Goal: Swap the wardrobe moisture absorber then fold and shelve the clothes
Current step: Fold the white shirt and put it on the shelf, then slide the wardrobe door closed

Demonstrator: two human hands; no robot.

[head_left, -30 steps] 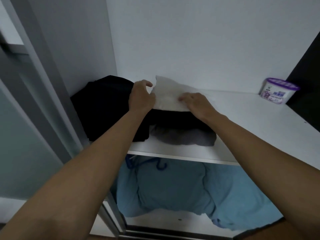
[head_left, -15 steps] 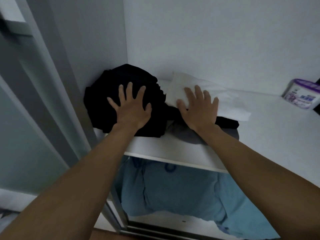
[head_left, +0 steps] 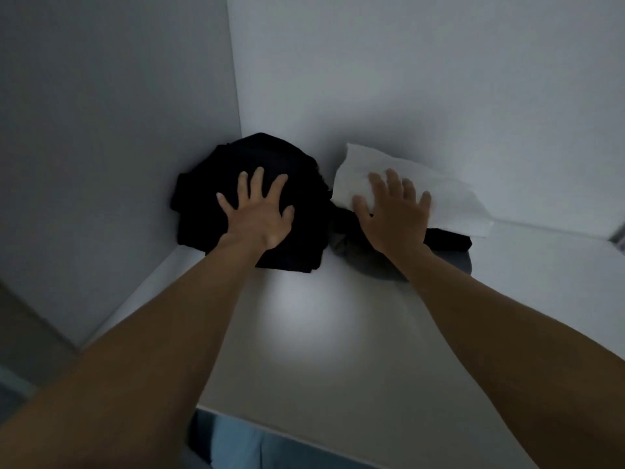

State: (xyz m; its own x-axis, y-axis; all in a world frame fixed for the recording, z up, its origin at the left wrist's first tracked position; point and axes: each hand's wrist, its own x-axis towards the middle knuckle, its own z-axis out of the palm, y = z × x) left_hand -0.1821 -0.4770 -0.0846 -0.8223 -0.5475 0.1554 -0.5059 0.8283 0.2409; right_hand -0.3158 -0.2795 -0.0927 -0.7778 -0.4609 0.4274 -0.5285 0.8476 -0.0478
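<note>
- Our left hand (head_left: 257, 216) lies flat with its fingers spread and straight, pressing on the black folded pile (head_left: 270, 154) and gripping nothing.
- That pile sits in the back left corner of the white wardrobe shelf (head_left: 338, 350).
- Our right hand (head_left: 394, 214) is also flat with straight fingers, pressing the white folded garment (head_left: 453, 204).
- The white garment tops a second stack just right of the black pile, with a black piece (head_left: 449, 242) beneath it and a grey piece (head_left: 372, 270) lowest.
- Blue fabric (head_left: 236, 445) shows below the shelf's front edge.
</note>
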